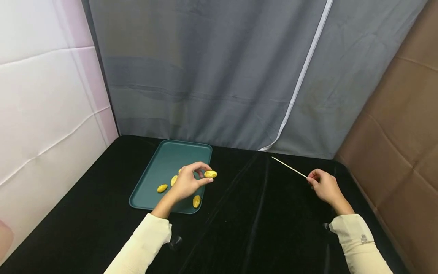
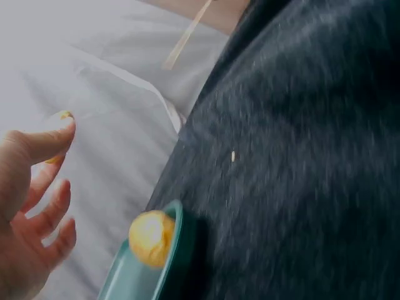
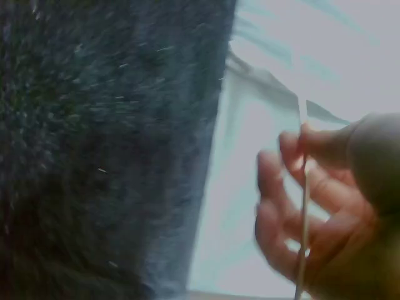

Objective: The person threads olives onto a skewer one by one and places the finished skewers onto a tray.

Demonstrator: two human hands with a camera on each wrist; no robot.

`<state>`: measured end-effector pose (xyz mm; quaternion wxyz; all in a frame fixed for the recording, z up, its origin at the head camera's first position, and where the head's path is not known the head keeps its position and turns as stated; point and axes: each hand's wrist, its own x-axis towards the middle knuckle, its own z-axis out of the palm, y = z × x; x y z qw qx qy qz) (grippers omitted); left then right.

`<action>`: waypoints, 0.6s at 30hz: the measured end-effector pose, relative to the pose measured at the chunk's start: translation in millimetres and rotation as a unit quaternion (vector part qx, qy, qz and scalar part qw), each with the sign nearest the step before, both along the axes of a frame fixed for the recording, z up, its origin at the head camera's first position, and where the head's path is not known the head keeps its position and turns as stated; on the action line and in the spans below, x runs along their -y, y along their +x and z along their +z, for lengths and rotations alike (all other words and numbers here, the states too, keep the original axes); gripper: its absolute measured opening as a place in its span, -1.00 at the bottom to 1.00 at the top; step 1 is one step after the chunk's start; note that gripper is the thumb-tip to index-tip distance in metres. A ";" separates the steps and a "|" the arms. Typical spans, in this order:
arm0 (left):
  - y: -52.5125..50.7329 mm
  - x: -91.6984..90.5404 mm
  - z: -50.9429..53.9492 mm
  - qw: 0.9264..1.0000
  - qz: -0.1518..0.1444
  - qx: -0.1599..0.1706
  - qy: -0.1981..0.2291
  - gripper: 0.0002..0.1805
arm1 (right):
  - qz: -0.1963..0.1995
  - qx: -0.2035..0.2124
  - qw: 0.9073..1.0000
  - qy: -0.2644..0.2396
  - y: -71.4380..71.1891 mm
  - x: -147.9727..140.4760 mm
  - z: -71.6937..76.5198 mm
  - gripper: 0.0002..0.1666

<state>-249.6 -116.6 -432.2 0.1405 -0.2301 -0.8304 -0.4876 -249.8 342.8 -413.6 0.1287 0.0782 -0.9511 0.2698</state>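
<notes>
In the head view the left hand (image 1: 187,182) pinches a yellow oval piece (image 1: 210,174) between thumb and fingers, above the right side of a green tray (image 1: 147,182). Other yellow pieces lie on the tray, among them one (image 1: 162,188) at the left and one (image 1: 196,201) near the front right corner; the hand partly hides others. The right hand (image 1: 326,186) pinches a thin pale stick (image 1: 289,166) by one end, its far end pointing up and left. The right wrist view shows the stick (image 3: 305,219) running past the curled fingers of the right hand (image 3: 325,212).
A black cloth (image 1: 239,228) covers the table. Grey curtain (image 1: 219,76) hangs behind, with a white strip (image 1: 304,72) down it. A white panel (image 1: 51,114) stands at the left, a brown one (image 1: 403,152) at the right. Tiny pale specks (image 2: 233,156) lie on the cloth.
</notes>
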 end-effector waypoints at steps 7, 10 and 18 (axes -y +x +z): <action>2.3 -11.1 6.8 0.997 -0.057 0.024 0.054 -0.72 | 0.089 -0.028 0.994 -0.052 28.6 15.0 27.9 -0.93; 3.5 -14.3 10.1 0.996 -0.077 0.011 0.049 -0.77 | 0.140 -0.001 0.987 -0.081 38.2 24.1 39.0 -0.95; 10.6 -20.0 14.7 0.987 -0.104 0.044 0.112 -0.79 | 0.211 -0.054 0.975 -0.053 52.4 53.6 60.5 -0.84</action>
